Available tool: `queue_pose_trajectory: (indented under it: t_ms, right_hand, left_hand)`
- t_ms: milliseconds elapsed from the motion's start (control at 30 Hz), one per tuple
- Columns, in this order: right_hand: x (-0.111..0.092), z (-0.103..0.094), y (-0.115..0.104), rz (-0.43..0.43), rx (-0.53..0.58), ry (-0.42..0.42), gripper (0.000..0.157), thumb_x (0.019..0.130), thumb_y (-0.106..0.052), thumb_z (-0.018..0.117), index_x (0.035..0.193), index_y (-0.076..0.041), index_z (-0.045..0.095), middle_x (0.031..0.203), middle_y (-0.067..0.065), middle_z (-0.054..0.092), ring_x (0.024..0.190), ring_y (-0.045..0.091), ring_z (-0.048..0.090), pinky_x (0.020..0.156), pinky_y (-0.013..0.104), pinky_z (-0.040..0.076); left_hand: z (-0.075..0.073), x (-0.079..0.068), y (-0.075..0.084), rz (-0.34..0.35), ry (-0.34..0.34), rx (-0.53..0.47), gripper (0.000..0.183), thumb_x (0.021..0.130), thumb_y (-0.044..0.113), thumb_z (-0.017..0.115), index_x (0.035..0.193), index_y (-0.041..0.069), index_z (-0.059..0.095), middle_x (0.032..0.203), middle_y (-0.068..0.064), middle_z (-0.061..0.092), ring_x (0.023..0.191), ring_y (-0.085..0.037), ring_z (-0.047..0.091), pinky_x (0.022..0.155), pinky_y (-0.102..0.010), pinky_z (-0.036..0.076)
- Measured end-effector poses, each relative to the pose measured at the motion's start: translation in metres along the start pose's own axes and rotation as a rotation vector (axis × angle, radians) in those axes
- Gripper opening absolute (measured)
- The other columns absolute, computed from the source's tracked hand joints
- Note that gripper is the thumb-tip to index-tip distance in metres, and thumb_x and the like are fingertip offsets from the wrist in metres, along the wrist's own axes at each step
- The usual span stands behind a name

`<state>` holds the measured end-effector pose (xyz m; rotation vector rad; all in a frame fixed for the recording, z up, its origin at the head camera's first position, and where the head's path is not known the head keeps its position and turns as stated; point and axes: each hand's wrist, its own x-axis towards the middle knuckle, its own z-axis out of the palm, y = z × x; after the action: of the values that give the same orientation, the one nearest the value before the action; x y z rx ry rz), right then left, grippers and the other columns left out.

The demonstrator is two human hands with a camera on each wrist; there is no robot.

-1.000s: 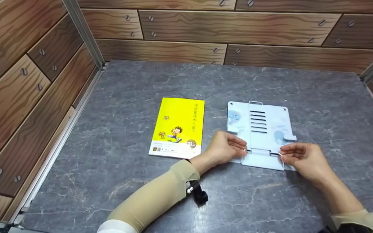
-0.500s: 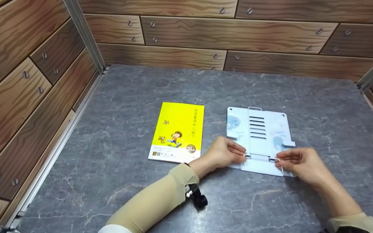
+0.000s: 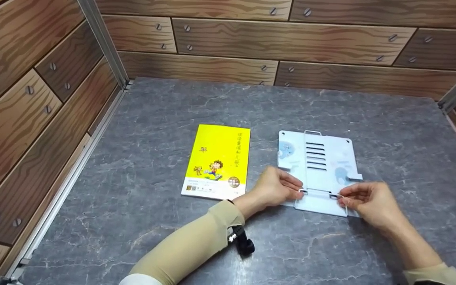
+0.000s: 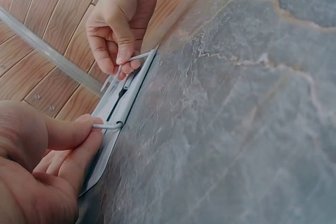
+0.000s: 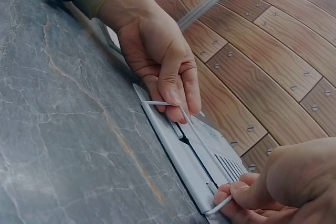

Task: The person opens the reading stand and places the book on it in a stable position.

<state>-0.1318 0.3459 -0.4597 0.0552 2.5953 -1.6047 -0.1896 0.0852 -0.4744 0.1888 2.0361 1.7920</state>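
A pale blue-and-white book stand lies flat on the table, with slots down its middle and small clips at its sides. My left hand pinches the left bend of its white wire bracket between thumb and fingers. On the other side, my right hand pinches the right end of that wire, which is raised off the stand's lower flap in the right wrist view. The fingers hide parts of the wire. A yellow book with a cartoon child lies left of the stand, near my left forearm.
The grey marbled table carries the stand and book. Wood-patterned panels wall off the back and left, with a metal post at the back left corner. A black strap hangs at my left wrist.
My right fingers have shifted slightly left along the wire. The left hand keeps its hold. The whole head view has moved a little; the stand and book stay in place.
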Motion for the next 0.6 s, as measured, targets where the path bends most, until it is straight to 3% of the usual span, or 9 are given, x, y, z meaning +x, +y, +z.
queue_pose_trajectory:
  t_ms: [267, 600]
  right_hand:
    - [-0.004, 0.002, 0.001, -0.022, 0.032, 0.043, 0.022, 0.087, 0.02, 0.073, 0.108, 0.024, 0.067, 0.098, 0.028, 0.075, 0.08, 0.015, 0.077, 0.075, 0.024, 0.063]
    - [-0.01, 0.006, 0.003, -0.024, 0.079, 0.087, 0.022, 0.087, 0.02, 0.073, 0.108, 0.023, 0.067, 0.097, 0.027, 0.075, 0.081, 0.013, 0.077, 0.076, 0.025, 0.063]
  left_hand:
    - [0.001, -0.004, 0.001, 0.036, 0.017, -0.039, 0.021, 0.077, -0.016, 0.086, 0.09, 0.0, 0.081, 0.075, -0.005, 0.076, 0.068, -0.016, 0.076, 0.067, -0.025, 0.063]
    - [0.001, -0.006, -0.003, 0.095, 0.023, 0.012, 0.019, 0.078, -0.015, 0.086, 0.089, 0.0, 0.082, 0.075, -0.003, 0.077, 0.069, -0.012, 0.074, 0.068, -0.024, 0.063]
